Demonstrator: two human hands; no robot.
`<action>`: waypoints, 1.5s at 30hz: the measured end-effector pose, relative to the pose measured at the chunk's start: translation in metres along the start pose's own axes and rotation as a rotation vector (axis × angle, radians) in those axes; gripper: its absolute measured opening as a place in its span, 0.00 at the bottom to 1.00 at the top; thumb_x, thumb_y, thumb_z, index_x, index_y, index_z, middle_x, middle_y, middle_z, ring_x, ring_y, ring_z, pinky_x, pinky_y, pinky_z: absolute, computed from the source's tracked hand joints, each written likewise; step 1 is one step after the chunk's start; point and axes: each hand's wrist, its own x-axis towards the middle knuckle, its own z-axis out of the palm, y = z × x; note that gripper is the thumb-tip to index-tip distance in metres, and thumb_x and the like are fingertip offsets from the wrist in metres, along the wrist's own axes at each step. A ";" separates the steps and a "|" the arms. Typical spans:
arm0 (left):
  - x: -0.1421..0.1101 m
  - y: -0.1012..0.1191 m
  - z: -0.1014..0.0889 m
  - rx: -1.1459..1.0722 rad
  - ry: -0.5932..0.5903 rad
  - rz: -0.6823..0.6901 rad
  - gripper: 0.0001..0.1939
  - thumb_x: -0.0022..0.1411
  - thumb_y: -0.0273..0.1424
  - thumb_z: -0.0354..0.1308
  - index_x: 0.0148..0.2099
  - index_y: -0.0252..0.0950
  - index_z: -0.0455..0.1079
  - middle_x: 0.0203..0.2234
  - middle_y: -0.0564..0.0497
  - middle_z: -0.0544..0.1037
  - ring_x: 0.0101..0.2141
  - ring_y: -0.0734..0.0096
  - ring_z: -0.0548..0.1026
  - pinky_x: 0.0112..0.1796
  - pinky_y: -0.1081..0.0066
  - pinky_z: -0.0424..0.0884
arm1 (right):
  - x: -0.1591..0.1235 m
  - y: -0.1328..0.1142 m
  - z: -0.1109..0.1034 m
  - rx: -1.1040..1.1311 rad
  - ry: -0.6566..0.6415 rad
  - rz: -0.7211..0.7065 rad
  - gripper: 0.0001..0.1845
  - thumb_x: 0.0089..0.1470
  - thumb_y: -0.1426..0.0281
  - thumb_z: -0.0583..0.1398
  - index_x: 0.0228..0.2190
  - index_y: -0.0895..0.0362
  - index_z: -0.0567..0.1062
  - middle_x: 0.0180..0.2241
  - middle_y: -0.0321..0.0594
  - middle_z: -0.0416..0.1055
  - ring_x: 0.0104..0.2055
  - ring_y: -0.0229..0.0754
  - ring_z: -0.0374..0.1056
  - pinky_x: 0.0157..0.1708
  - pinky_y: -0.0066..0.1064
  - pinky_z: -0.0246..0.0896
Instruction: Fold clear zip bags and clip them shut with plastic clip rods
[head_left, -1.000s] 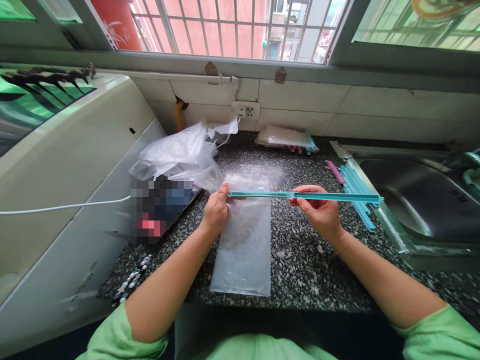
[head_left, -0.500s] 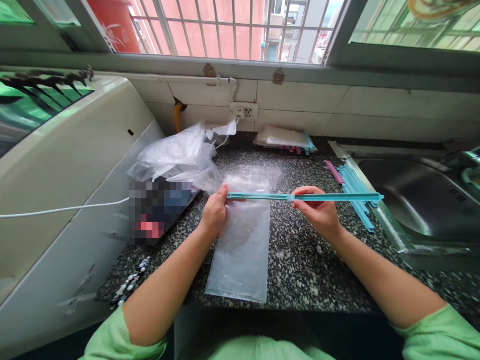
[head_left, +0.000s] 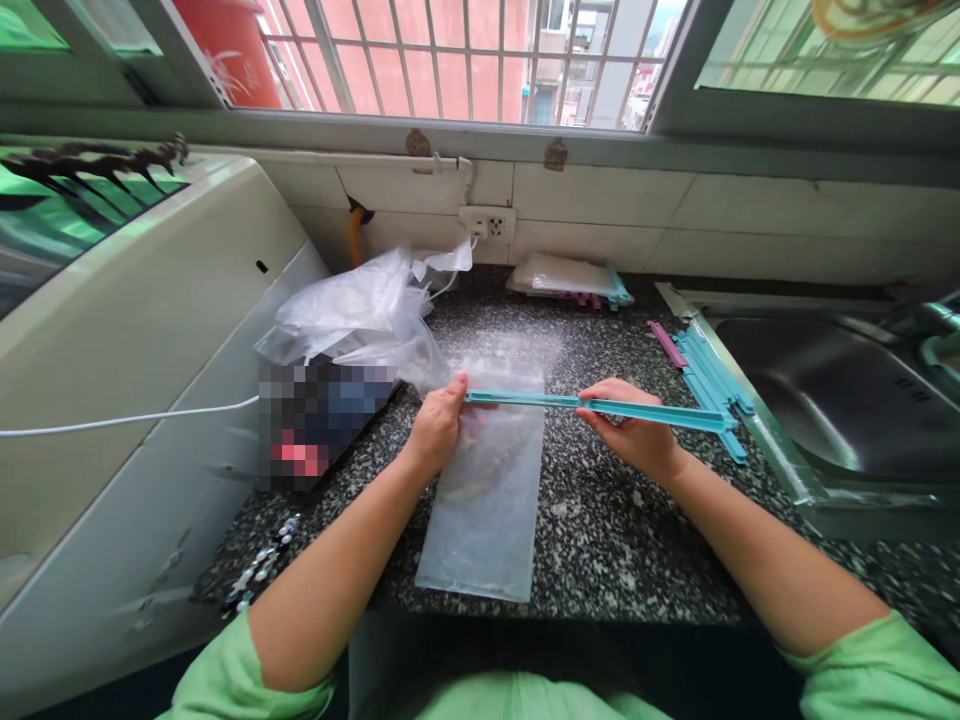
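Since prior frame, outer R end of blue clip strip point(head_left: 637, 410) was swung twd body; bend at mid-hinge now seen. Clear bag point(head_left: 484, 520) laid flat on speckled counter point(head_left: 615, 560), lower end nr front edge. Strip's L half held across bag's upper part; its L end pinched by L hand point(head_left: 439, 425), thumb uppermost. Strip pinched nr hinge by R hand point(head_left: 634, 430), btwn thumb + fingers. Loose blue strips point(head_left: 701, 365) + pink strip point(head_left: 666, 343) placed beside sink point(head_left: 806, 480). Crumpled plastic point(head_left: 360, 300) heaped back L; clear packet point(head_left: 566, 275) set nr wall.
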 end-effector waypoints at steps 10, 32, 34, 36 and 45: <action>-0.005 0.001 0.002 -0.162 -0.069 -0.004 0.19 0.38 0.45 0.67 0.22 0.32 0.72 0.13 0.56 0.66 0.16 0.81 0.59 0.19 0.77 0.54 | 0.004 0.005 -0.015 -0.044 0.182 0.098 0.03 0.49 0.69 0.61 0.30 0.55 0.73 0.28 0.39 0.73 0.29 0.39 0.69 0.30 0.31 0.66; -0.011 -0.005 0.015 -0.110 -0.237 -0.157 0.20 0.44 0.47 0.61 0.21 0.33 0.70 0.11 0.57 0.62 0.15 0.81 0.56 0.19 0.76 0.51 | -0.005 -0.017 0.002 -0.090 -0.058 0.031 0.02 0.51 0.71 0.57 0.28 0.55 0.70 0.24 0.38 0.72 0.27 0.39 0.68 0.26 0.30 0.64; -0.010 -0.008 0.016 -0.128 -0.212 -0.201 0.20 0.43 0.47 0.62 0.21 0.33 0.70 0.11 0.57 0.62 0.15 0.81 0.57 0.19 0.76 0.50 | -0.005 -0.017 0.003 -0.093 -0.040 0.045 0.02 0.51 0.70 0.58 0.28 0.55 0.70 0.24 0.38 0.72 0.26 0.40 0.69 0.26 0.30 0.64; -0.009 -0.011 0.017 -0.158 -0.187 -0.243 0.21 0.43 0.47 0.62 0.21 0.32 0.69 0.11 0.57 0.62 0.15 0.81 0.57 0.18 0.77 0.50 | -0.006 -0.017 0.004 -0.095 -0.018 0.071 0.02 0.51 0.70 0.59 0.29 0.56 0.71 0.25 0.38 0.72 0.26 0.40 0.69 0.25 0.30 0.64; -0.010 -0.010 0.022 -0.302 -0.121 -0.335 0.21 0.38 0.46 0.65 0.23 0.33 0.65 0.12 0.58 0.62 0.15 0.82 0.58 0.18 0.77 0.50 | -0.009 -0.018 0.012 0.035 0.061 0.208 0.03 0.51 0.69 0.59 0.28 0.55 0.71 0.25 0.37 0.73 0.27 0.39 0.70 0.28 0.30 0.67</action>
